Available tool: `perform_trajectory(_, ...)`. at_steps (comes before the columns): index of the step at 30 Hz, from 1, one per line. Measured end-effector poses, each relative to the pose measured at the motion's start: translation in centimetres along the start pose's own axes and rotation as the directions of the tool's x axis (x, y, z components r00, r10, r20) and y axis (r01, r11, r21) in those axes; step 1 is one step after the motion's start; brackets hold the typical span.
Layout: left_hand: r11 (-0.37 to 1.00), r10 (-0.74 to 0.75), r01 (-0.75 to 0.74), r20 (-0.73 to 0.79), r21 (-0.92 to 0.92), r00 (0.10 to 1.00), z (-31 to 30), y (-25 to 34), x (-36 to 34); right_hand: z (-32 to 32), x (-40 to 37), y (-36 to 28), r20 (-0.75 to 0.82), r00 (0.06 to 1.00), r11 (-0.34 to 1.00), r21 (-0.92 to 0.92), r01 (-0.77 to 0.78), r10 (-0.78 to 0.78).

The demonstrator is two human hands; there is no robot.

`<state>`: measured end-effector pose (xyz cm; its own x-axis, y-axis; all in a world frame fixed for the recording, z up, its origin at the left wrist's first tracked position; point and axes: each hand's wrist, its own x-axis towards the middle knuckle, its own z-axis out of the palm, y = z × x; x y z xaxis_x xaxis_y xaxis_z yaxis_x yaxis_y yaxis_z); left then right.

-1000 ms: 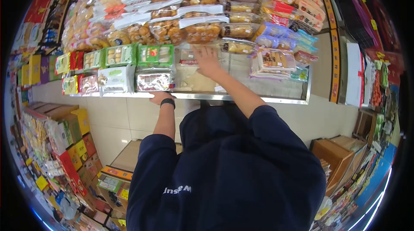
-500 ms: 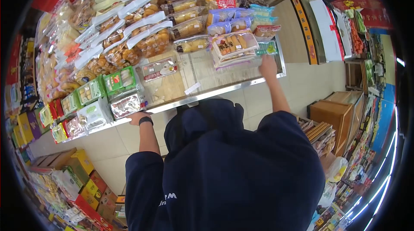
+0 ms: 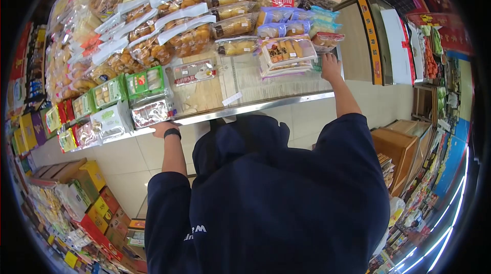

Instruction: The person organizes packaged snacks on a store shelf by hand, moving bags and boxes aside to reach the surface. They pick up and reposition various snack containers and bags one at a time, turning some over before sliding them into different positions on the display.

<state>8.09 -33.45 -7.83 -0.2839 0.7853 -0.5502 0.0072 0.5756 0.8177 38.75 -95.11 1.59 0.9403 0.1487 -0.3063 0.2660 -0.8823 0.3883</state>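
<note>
Right hand point(image 3: 331, 69) curled at green pack point(image 3: 318, 64) near counter's point(image 3: 286, 103) front-right corner; grip unclear. Left hand point(image 3: 164, 129) at front edge, grip unclear. Risk: sideways drag could topple adjoining pastry stack point(image 3: 287, 51).

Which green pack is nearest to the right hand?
The green pack at the right end, partly hidden by the right hand; the other green packs lie towards the left.

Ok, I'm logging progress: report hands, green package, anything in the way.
Right hand at green package, grip unclear. Left hand at metal edge. Package partly covered; stacked pastry packs close alongside.
</note>
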Motion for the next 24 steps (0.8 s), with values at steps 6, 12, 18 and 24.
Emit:
perform_trajectory(6,0.988,0.029,-0.008,-0.138,0.156,0.990,0.2,0.1,-0.2,0.9,-1.7,0.6,-0.080,0.997,0.997,0.071,0.006,0.000)
perform_trajectory(12,0.995,-0.044,0.054,-0.115,0.082,0.992,0.5,1.2,-1.6,-0.8,-7.7,-2.6,0.013,0.996,0.996,-0.015,0.086,-0.086)
perform_trajectory(18,0.996,-0.021,0.030,-0.108,0.081,0.994,0.6,1.2,-2.0,-7.8,-11.3,-14.8,0.126,0.937,0.893,0.365,0.262,-0.327)
perform_trajectory(24,0.997,-0.035,0.044,-0.128,0.065,0.991,0.4,1.4,-2.1,-16.8,-7.9,-30.8,-0.228,0.773,0.597,0.520,0.611,-0.593)
